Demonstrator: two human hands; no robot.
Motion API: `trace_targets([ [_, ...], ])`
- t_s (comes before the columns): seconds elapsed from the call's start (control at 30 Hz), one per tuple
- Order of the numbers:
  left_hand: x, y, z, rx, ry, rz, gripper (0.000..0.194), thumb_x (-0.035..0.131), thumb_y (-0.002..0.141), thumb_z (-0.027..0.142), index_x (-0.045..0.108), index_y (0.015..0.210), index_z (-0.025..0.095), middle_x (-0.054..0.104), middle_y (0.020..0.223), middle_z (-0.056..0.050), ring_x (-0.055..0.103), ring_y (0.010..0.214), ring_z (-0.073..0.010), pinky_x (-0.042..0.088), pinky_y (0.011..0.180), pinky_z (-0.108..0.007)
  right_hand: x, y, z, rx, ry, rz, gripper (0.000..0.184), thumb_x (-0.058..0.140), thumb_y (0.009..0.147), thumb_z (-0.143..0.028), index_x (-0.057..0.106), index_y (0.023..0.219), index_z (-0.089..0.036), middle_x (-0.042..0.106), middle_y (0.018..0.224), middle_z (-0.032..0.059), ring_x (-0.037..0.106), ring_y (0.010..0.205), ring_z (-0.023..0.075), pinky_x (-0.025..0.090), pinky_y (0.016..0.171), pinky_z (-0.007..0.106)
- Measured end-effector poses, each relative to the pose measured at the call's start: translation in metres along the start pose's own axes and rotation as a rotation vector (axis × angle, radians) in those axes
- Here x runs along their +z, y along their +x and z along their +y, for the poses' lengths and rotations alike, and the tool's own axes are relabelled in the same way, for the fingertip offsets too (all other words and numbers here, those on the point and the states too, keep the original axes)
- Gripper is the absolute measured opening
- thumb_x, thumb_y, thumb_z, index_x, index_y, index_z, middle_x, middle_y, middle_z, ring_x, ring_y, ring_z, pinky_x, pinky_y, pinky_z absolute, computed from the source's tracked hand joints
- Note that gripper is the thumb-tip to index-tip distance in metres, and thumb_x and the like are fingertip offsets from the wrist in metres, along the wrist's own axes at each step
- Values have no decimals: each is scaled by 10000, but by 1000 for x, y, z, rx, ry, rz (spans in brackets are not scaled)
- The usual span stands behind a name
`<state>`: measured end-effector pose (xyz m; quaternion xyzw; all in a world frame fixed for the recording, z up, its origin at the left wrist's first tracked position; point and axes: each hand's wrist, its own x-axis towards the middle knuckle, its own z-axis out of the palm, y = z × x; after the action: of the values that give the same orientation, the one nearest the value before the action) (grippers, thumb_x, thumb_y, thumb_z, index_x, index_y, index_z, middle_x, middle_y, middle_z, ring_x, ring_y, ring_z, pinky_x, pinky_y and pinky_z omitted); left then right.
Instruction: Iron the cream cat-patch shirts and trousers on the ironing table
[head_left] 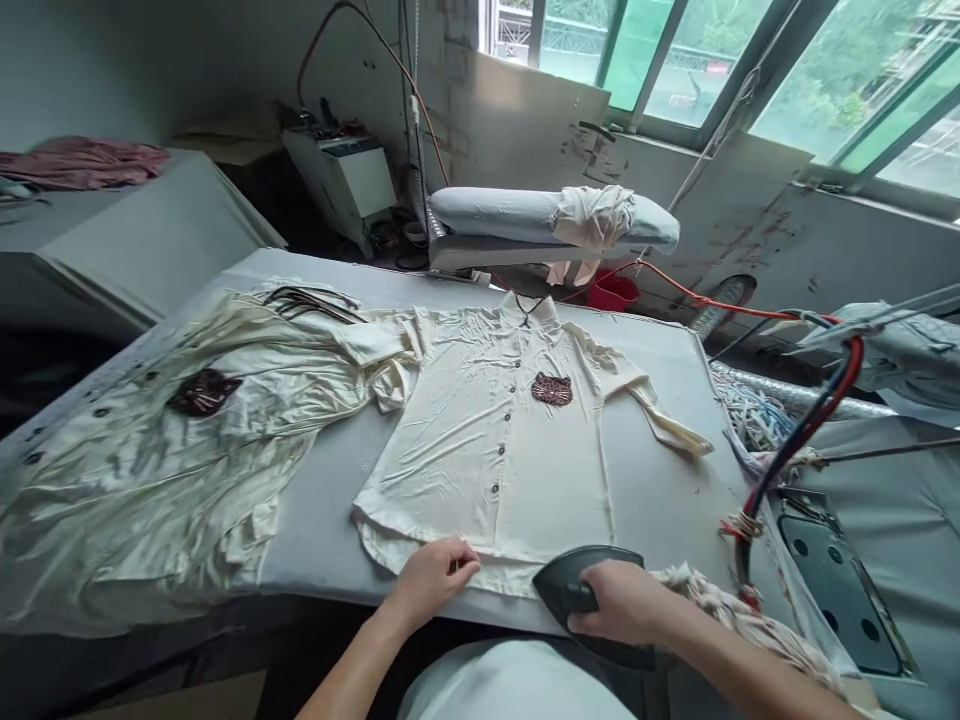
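Cream shirt [457, 440], one: buttoned, cat-face patch [551, 388] at its right breast; spread at the centre of the padded table [652, 510], collar far, hem near. Left hand [437, 575]: at the near hem, fingers curled; whether they pinch cloth, cannot tell. Right hand [619, 602]: wrapped firmly around the handle of a dark iron [596, 560], which stands at the hem's near right corner. Second cream shirt [292, 430], rumpled: left side of table. Sleeve board [495, 212], padded: beyond the far edge, bunched cloth [596, 215] over its right part.
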<state>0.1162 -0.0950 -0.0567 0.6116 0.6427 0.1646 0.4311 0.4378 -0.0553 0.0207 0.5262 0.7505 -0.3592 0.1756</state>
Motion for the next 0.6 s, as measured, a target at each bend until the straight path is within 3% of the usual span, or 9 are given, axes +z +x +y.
trace_targets([
  [0.03,-13,-4,-13,-44,-10,57,265,531,879,410,748,853,260,733,818,-15,657,785,-188,480,772,-285,4,-4,-6,4,11,1,294,723,720,-534,722,772,-245,720,765,60,651,706,244,345,582,289],
  [0.13,-60,-13,-56,-210,129,511,328,495,851,406,709,1012,216,730,981,-83,669,925,-234,503,878,-319,-3,9,-47,-19,120,23,418,632,807,-630,725,888,-231,743,854,86,666,772,256,339,592,291],
  [0.2,-85,-11,-79,-322,247,695,419,550,787,395,676,1110,160,692,1113,-152,654,1045,-289,497,952,-375,-9,29,-84,-51,188,32,461,579,844,-658,720,909,-223,742,854,87,659,760,246,339,589,289],
  [0.3,-99,-2,-97,-429,249,656,413,581,762,398,673,1081,152,680,1112,-164,652,1067,-316,502,951,-404,0,58,-131,-33,217,9,397,591,846,-592,720,886,-219,735,828,74,644,723,229,342,580,283],
  [0.4,-95,3,-105,-374,189,639,279,503,819,370,685,932,193,701,990,-120,669,961,-284,503,883,-382,19,71,-155,24,194,36,261,618,825,-454,719,869,-217,737,825,60,633,724,210,332,578,271],
  [0.5,-89,-1,-114,-297,173,718,277,461,847,357,689,882,203,709,910,-103,667,885,-264,492,830,-365,27,82,-178,-26,250,14,244,612,836,-435,720,869,-219,722,769,28,593,654,166,322,546,255],
  [0.6,-93,-11,-129,-261,169,727,307,452,848,399,697,850,212,712,872,-101,663,888,-275,490,828,-378,23,111,-227,-120,219,-36,301,622,833,-490,736,881,-215,733,771,38,621,657,183,378,554,262],
])
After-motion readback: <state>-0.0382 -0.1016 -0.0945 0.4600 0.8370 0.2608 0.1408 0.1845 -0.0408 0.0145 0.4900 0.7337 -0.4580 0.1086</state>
